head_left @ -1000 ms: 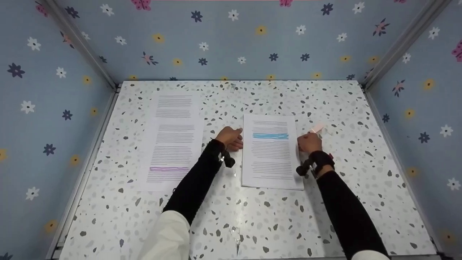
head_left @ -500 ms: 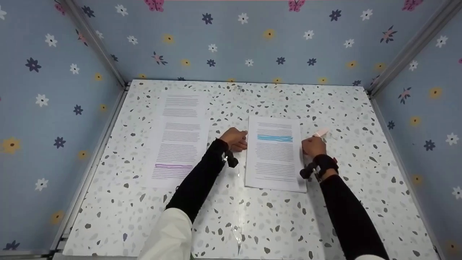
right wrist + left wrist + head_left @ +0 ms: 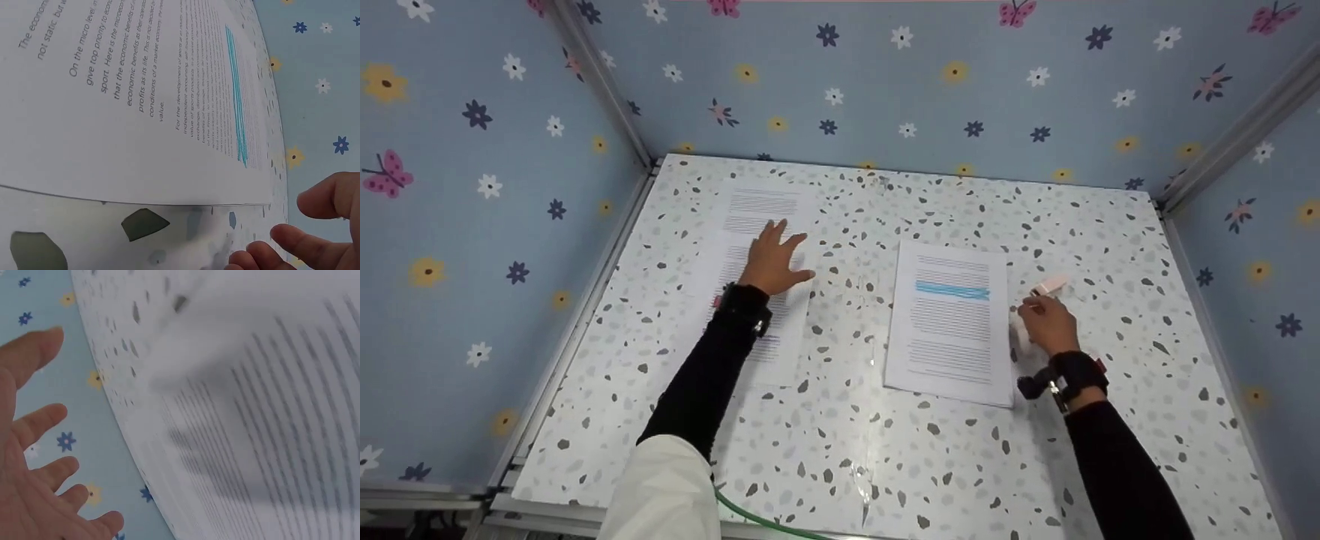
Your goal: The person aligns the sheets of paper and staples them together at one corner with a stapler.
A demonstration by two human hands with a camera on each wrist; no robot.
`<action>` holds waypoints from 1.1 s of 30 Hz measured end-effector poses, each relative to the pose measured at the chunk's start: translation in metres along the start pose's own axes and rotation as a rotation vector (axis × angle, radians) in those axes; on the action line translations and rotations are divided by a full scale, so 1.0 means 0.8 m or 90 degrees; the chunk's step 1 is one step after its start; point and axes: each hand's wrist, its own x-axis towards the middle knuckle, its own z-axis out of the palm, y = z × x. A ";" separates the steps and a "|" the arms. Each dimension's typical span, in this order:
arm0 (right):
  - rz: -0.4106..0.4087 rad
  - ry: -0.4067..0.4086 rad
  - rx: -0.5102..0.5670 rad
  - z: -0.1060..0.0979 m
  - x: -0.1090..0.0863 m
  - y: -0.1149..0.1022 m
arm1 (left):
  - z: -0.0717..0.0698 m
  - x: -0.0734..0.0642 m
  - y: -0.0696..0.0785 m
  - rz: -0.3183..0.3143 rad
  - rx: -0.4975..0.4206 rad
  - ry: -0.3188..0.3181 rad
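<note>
Two columns of printed text show on the paper sheets (image 3: 761,206) at the left of the table. Over them is my left hand (image 3: 769,262), fingers spread and holding nothing; its shadow falls on the page in the left wrist view. The purple-marked lines lie hidden behind the left wrist and forearm. To the right rests a neat stack of printed paper (image 3: 952,322), its top page crossed by blue highlighter strokes (image 3: 236,101). Just beside the stack's right edge is my right hand (image 3: 1051,324), with loosely bent fingers and nothing in its grasp.
A small pale pink object (image 3: 1051,285) lies just beyond the right hand. The speckled white table (image 3: 960,472) is bounded by flowered blue panels (image 3: 885,90) at the back and sides. A green cable (image 3: 765,521) runs along the front edge.
My left hand has left the stack's left edge and moved left over the other sheets, its fingers now spread. My right hand has drawn slightly away from the stack's right edge.
</note>
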 end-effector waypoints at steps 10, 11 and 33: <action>-0.016 0.022 0.032 -0.008 -0.017 -0.017 | -0.003 -0.036 -0.047 -0.073 0.032 -0.181; -0.022 0.025 0.032 -0.008 -0.018 -0.017 | -0.004 -0.037 -0.046 -0.075 0.028 -0.183; -0.019 0.035 0.031 -0.003 -0.020 -0.007 | 0.020 -0.028 -0.022 -0.065 0.028 -0.179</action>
